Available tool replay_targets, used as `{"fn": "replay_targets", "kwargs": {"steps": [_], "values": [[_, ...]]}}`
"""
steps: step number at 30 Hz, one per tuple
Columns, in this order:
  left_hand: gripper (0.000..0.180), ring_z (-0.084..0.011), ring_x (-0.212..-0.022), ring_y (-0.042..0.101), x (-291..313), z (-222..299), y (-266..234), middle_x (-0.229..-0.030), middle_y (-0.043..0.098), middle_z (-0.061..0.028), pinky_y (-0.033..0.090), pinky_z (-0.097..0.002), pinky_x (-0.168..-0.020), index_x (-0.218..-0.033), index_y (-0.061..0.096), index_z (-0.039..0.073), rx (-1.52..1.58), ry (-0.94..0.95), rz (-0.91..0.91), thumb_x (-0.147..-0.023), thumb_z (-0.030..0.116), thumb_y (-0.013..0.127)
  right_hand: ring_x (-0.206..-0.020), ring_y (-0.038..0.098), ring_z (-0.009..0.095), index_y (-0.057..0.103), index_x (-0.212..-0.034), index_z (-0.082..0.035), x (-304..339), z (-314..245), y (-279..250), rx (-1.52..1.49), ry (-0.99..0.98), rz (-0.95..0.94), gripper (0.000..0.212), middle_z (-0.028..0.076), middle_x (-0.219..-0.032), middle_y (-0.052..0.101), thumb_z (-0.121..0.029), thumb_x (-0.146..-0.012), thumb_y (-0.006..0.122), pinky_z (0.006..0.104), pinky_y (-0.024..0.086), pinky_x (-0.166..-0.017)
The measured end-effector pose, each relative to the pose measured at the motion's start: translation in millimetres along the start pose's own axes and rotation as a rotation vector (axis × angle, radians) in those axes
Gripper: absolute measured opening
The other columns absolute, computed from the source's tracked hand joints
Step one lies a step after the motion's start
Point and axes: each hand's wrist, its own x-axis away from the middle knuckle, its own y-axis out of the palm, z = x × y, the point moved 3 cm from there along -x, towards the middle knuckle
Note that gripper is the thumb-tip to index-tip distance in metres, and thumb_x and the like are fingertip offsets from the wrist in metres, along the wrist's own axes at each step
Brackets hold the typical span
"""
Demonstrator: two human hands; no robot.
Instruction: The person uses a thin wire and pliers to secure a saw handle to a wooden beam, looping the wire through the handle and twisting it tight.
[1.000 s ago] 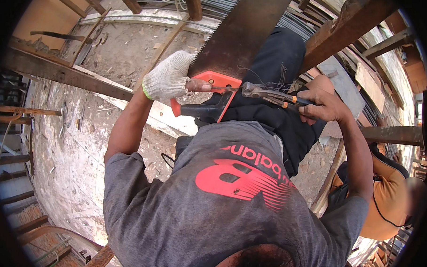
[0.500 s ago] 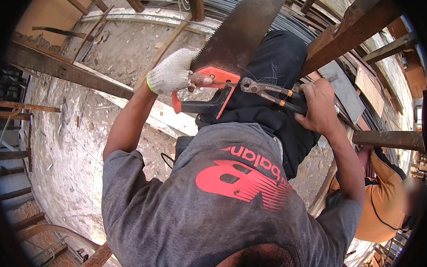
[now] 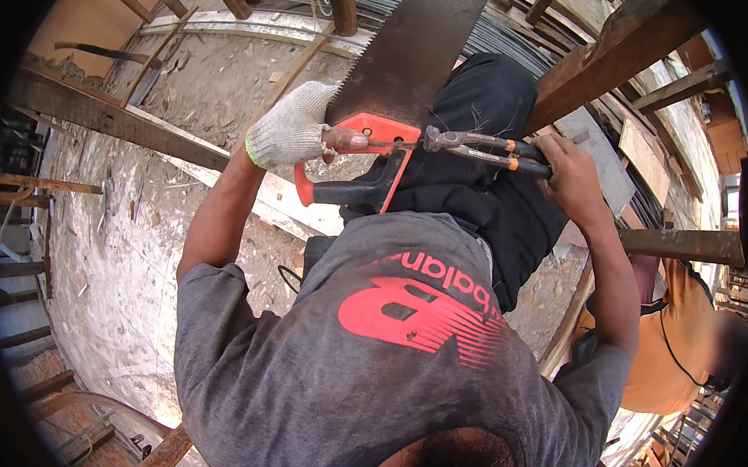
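Note:
My left hand (image 3: 292, 129), in a white knitted glove with the thumb bare, is closed on a handsaw at the front of its handle. The handle (image 3: 364, 191) is orange and black. The wide dark toothed blade (image 3: 413, 55) points up and away over my lap. A thin dark rod or wire runs from under my thumb across the handle. Pincers (image 3: 474, 143) with black and orange grips are in my bare right hand (image 3: 571, 175), fingers wrapped round them. Their jaws meet the rod's end beside the handle; whether they bite on it is hard to tell.
Wooden beams (image 3: 615, 56) rise close at the right and cross the left side. Long thin metal rods (image 3: 511, 35) lie beyond my knee. A person in an orange top (image 3: 670, 347) is near at the lower right. Fine loose wires (image 3: 489, 118) lie on my dark trousers.
The pincers and my right hand have shifted slightly right and turned nearer to level. The saw and my left hand have moved a little left.

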Motion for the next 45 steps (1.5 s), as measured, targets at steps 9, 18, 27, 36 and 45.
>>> {"fn": "replay_targets", "kwargs": {"steps": [9,18,27,36,45], "values": [[0.061,-0.0282,-0.068,0.067,-7.3,14.1,-4.4,-0.076,0.066,-0.0177,0.053,-0.0390,-0.064,-0.106,0.066,-0.004,-0.351,0.231,-0.053,-0.079,0.048,0.082,-0.052,0.059,0.012,0.070,-0.092,-0.002,6.8,10.6,13.1,-0.945,0.438,-0.799,0.028,0.002,-0.063,0.062,-0.029,-0.089,0.079,0.0261,0.046,-0.050],[0.079,-0.0382,-0.088,0.064,-24.5,7.4,-20.0,-0.087,0.062,-0.0217,0.051,-0.0450,-0.079,-0.108,0.066,-0.003,-0.597,0.250,-0.023,-0.070,0.064,0.081,-0.055,0.061,0.010,0.063,-0.113,-0.001,21.6,5.3,31.7,-1.197,0.555,-0.958,0.044,0.003,-0.073,0.063,-0.020,-0.080,0.086,0.0239,0.048,-0.048],[0.045,-0.0126,-0.062,0.061,-31.2,-22.5,3.2,-0.078,0.064,-0.0064,0.053,-0.0285,-0.050,-0.104,0.068,-0.003,0.204,-0.048,-0.050,-0.080,0.031,0.086,-0.099,0.063,0.032,0.055,-0.121,-0.007,14.0,-16.0,-2.7,0.136,0.035,-0.045,0.065,0.015,-0.099,0.063,-0.018,-0.065,0.086,0.0458,0.047,-0.083],[0.042,-0.0116,-0.059,0.062,-23.1,-22.0,10.9,-0.075,0.064,-0.0053,0.051,-0.0281,-0.047,-0.101,0.066,-0.003,0.131,0.010,0.060,-0.081,0.030,0.084,-0.087,0.061,0.030,0.063,-0.112,-0.004,12.7,0.5,-3.8,0.295,0.007,0.111,0.051,0.012,-0.089,0.062,-0.027,-0.071,0.084,0.0438,0.046,-0.079],[0.063,-0.0183,-0.059,0.063,-34.4,-11.8,-6.0,-0.064,0.058,-0.0137,0.048,-0.0343,-0.052,-0.102,0.065,-0.006,-0.530,0.528,0.100,-0.077,0.049,0.085,-0.052,0.058,0.012,0.062,-0.091,0.001,44.8,-2.7,44.4,-1.661,0.626,-1.077,0.043,0.004,-0.065,0.059,-0.041,-0.094,0.069,0.0273,0.048,-0.046]]}}
